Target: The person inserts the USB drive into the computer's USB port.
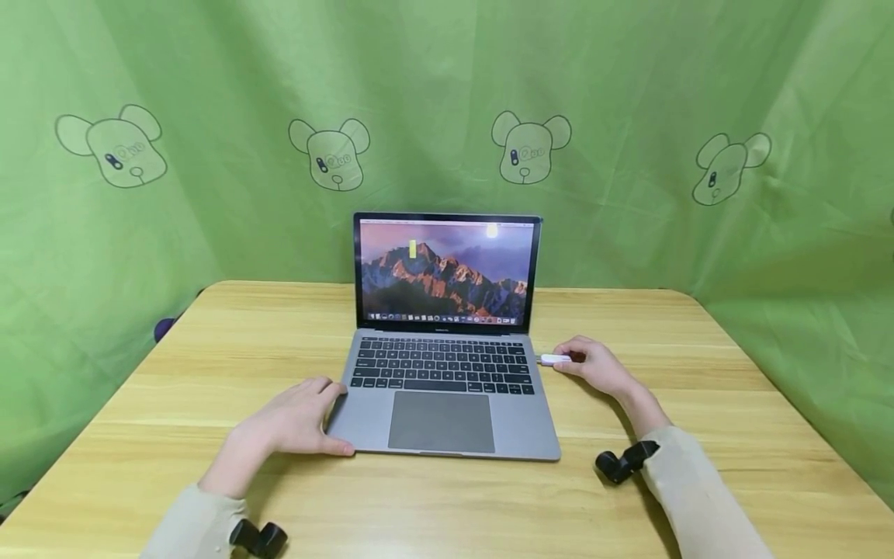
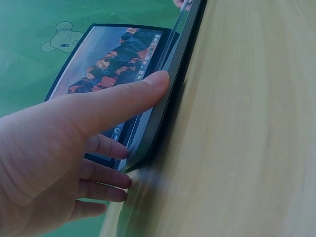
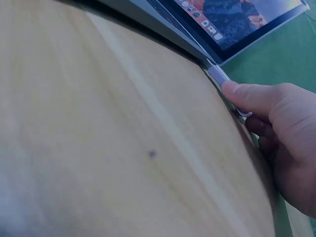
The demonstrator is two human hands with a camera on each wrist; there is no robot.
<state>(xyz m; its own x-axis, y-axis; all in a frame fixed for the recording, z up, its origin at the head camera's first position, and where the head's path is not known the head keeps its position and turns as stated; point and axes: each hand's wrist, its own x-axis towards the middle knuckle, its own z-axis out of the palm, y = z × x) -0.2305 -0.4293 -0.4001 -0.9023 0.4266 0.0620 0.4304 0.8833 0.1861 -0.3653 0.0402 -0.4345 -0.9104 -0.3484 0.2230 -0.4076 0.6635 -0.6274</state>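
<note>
A grey laptop (image 1: 441,423) stands unfolded on the wooden table, its screen lit with a mountain picture. At its front left corner rests my left hand (image 1: 300,419), the thumb (image 2: 148,85) stretched along the front edge and the other fingers by the left side. My right hand (image 1: 594,365) pinches a small white and pale purple USB stick (image 1: 552,359) between thumb and fingers. The stick's metal end points at the laptop's right side, right at the edge beside the keyboard. In the right wrist view, the thumb covers part of the USB stick (image 3: 217,74).
The wooden table (image 1: 447,512) extends on both sides of the laptop. Behind it hangs a green curtain (image 1: 433,62) printed with bear heads. Black devices are strapped at both wrists, beside the light sleeves (image 1: 698,489).
</note>
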